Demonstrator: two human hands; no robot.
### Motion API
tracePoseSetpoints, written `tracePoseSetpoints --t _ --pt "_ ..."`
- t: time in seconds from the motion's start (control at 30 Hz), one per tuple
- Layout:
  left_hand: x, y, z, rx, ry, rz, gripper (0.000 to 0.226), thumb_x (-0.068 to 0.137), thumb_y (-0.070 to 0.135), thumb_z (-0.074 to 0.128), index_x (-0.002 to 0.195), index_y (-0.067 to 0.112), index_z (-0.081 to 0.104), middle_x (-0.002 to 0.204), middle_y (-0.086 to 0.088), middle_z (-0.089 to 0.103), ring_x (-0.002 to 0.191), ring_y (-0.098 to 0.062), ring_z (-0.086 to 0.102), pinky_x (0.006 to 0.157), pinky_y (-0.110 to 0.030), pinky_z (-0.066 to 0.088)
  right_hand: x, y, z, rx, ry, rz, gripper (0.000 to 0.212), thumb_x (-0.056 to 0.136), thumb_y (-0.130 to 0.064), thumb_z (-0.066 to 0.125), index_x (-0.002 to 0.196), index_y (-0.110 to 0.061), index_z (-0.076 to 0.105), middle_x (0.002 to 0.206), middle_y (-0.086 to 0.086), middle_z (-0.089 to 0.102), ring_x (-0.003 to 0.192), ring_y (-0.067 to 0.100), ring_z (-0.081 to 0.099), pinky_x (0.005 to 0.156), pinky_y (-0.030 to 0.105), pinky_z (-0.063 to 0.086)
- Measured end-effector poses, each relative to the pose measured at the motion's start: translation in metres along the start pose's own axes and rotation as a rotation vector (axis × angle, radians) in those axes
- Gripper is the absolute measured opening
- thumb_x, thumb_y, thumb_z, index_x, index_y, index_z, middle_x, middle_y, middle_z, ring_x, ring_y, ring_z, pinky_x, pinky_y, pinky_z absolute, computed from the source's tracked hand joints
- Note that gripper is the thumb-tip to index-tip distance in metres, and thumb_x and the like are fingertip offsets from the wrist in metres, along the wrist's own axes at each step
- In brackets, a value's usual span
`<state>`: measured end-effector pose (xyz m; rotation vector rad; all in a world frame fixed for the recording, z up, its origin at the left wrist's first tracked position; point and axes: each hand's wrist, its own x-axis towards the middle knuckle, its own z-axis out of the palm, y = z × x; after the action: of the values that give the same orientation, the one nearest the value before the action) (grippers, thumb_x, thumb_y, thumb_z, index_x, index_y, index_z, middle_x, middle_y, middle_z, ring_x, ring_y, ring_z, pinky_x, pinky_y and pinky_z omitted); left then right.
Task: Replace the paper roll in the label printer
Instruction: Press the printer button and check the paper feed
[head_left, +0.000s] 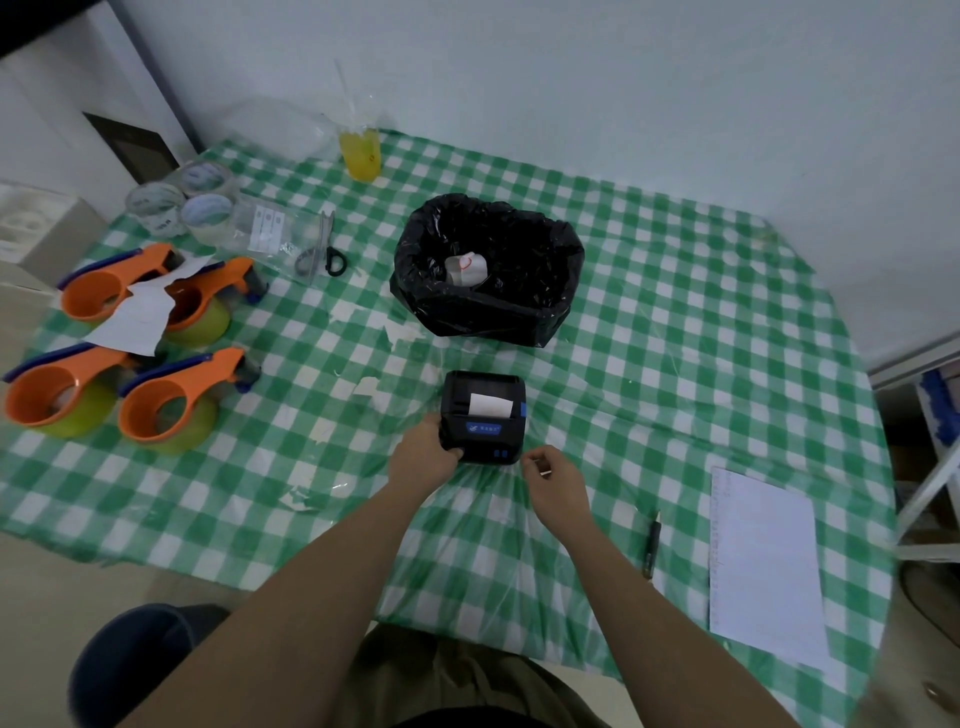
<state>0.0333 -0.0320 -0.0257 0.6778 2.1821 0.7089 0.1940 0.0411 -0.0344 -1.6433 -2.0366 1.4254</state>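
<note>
A small black label printer (483, 415) with a blue logo stands on the green checked tablecloth (649, 338). A white strip of paper (489, 404) sticks out of its slot on top. My left hand (423, 457) grips the printer's left front corner. Just off the printer's right front corner, my right hand (553, 480) hovers with its fingers curled; whether it pinches anything is unclear. A white paper roll (465, 267) with a red mark lies inside the black-lined bin (488, 306) behind the printer.
Several orange tape dispensers (150, 343) and clear tape rolls (179, 205) fill the left side, with scissors (327, 244) near them. A yellow bag (361, 153) stands at the back. A pen (652, 543) and a white sheet (763, 566) lie at right.
</note>
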Motion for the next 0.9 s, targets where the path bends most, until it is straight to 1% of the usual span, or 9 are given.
tracePoseSetpoints --t 0.13,0.23,0.4,0.57,0.73,0.9 --pt "0.0006 -0.0003 0.0 -0.003 -0.001 0.005 0.044 0.077 0.013 0.068 0.118 0.011 0.054 0.116 -0.014 0.065 0.109 -0.031 0.061 0.091 -0.042 0.05 0.0008 0.0 0.0012 0.003 0.003 -0.009 0.014 0.093 -0.017 0.05 0.096 -0.01 0.062 0.077 -0.006 0.055 0.066 0.011 0.05 0.06 0.027 0.043" --pt "-0.0001 0.0001 0.0 -0.009 -0.002 0.005 0.043 0.077 0.012 0.068 0.118 0.011 0.054 0.117 -0.014 0.065 0.108 -0.031 0.061 0.091 -0.04 0.05 0.001 0.0015 0.0026 0.007 0.003 -0.009 0.013 0.093 -0.017 0.051 0.096 -0.01 0.062 0.076 -0.006 0.055 0.066 0.013 0.051 0.06 0.027 0.042" --pt "-0.0005 0.0012 -0.0001 -0.005 0.002 -0.005 0.045 0.078 0.012 0.068 0.12 0.008 0.053 0.118 -0.015 0.064 0.109 -0.032 0.06 0.091 -0.04 0.049 0.0028 0.0011 0.0046 0.003 -0.004 0.0 0.014 0.093 -0.018 0.051 0.098 -0.011 0.062 0.081 -0.002 0.058 0.064 0.013 0.051 0.061 0.03 0.043" --pt "-0.0019 0.0031 -0.0007 0.002 -0.003 -0.005 0.044 0.079 0.012 0.067 0.12 0.008 0.052 0.119 -0.015 0.063 0.11 -0.031 0.059 0.089 -0.038 0.047 0.0031 0.0001 0.0064 0.02 -0.017 -0.003 0.013 0.093 -0.017 0.051 0.096 -0.012 0.062 0.079 -0.002 0.058 0.06 0.011 0.048 0.059 0.03 0.041" --pt "-0.0027 0.0032 -0.0016 -0.002 -0.005 -0.007 0.045 0.078 0.012 0.068 0.12 0.008 0.052 0.119 -0.015 0.064 0.11 -0.031 0.06 0.09 -0.039 0.048 0.0021 -0.0018 0.0069 0.023 -0.02 0.002 0.013 0.093 -0.016 0.051 0.097 -0.011 0.062 0.076 -0.004 0.056 0.06 0.012 0.048 0.057 0.028 0.04" --pt "-0.0043 0.0039 -0.0034 0.001 -0.01 -0.006 0.045 0.079 0.012 0.067 0.121 0.008 0.052 0.119 -0.015 0.064 0.111 -0.031 0.059 0.09 -0.038 0.048 -0.0006 -0.0012 0.0079 0.013 -0.04 0.009 0.008 0.092 -0.015 0.052 0.092 -0.015 0.06 0.074 -0.004 0.056 0.058 0.01 0.048 0.053 0.023 0.038"
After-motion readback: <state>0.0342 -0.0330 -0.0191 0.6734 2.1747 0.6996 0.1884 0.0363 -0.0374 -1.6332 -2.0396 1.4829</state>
